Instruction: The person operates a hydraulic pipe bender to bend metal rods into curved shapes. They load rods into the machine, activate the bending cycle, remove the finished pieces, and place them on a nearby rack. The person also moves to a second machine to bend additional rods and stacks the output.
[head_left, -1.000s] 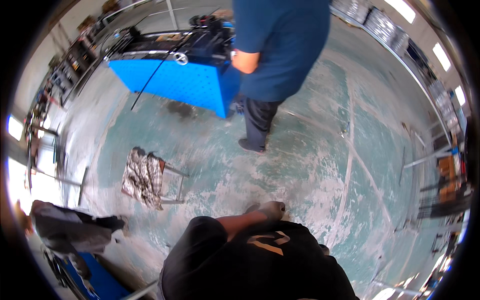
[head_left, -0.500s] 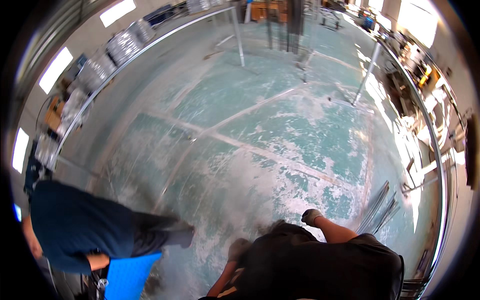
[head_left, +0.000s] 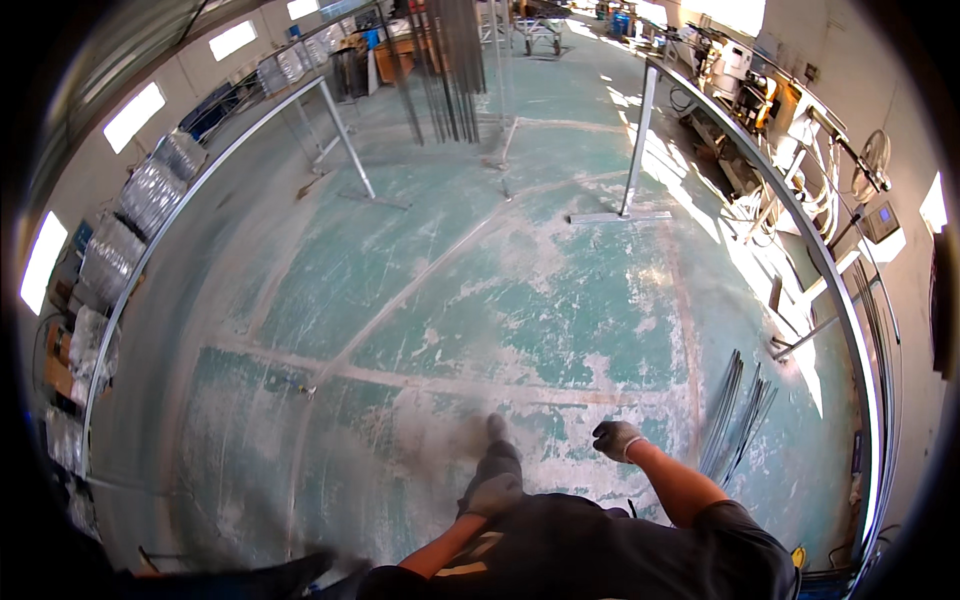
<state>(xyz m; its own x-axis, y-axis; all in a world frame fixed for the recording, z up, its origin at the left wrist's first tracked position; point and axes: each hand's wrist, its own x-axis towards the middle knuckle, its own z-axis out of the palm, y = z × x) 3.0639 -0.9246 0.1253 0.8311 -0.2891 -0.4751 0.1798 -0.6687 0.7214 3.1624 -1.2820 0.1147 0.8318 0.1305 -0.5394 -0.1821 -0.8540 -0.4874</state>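
My left hand (head_left: 492, 495), in a greyish work glove, hangs close beside my body over my raised dark trouser leg. Its fingers are blurred against the leg, and nothing held stands out. Out in front and to the right, my right hand (head_left: 617, 440) wears a glove with dark fingers and a pale cuff. The fingers are curled in, with nothing seen in them. Nearest to that hand, on the floor at its right, lies a loose bundle of thin metal rods (head_left: 735, 420); the hand is apart from it.
A long metal rail (head_left: 190, 200) on legs runs along the left, and another rail (head_left: 800, 215) along the right. Dark thin strips (head_left: 450, 80) hang ahead. Wrapped stacks (head_left: 150, 195) line the left wall; a fan (head_left: 872, 165) stands at the right. Worn green floor (head_left: 480, 300) lies between.
My view has turned to the right and moved forward. The person in dark clothes and the blue panel at lower left have left the view, apart from an unclear dark blur. One foot now shows ahead.
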